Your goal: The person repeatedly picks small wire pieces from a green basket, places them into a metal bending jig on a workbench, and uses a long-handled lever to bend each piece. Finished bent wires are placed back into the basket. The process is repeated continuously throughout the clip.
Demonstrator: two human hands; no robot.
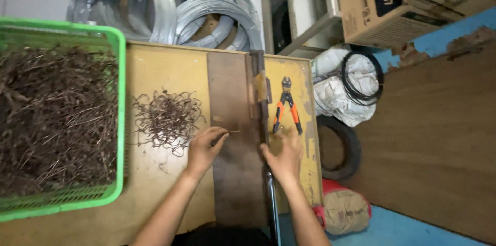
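Left hand (204,148) pinches a wire piece (231,132); right hand (283,155) rests flat on the table (155,70).

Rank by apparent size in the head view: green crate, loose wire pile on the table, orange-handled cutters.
1. green crate, largest, though cut off at the frame's left edge
2. loose wire pile
3. orange-handled cutters, smallest

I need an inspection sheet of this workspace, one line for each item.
Surface: yellow worn table with a brown metal plate.
Job's things: thin wire piece; pile of bent wires.
Clutter: green basket of wire scraps; orange-handled cutters.
Grips: left hand pinches the wire piece; right hand rests beside the bending bar.
Cables: grey wire coils; black coil.
Surroundings: cardboard boxes, white sack, tyre.
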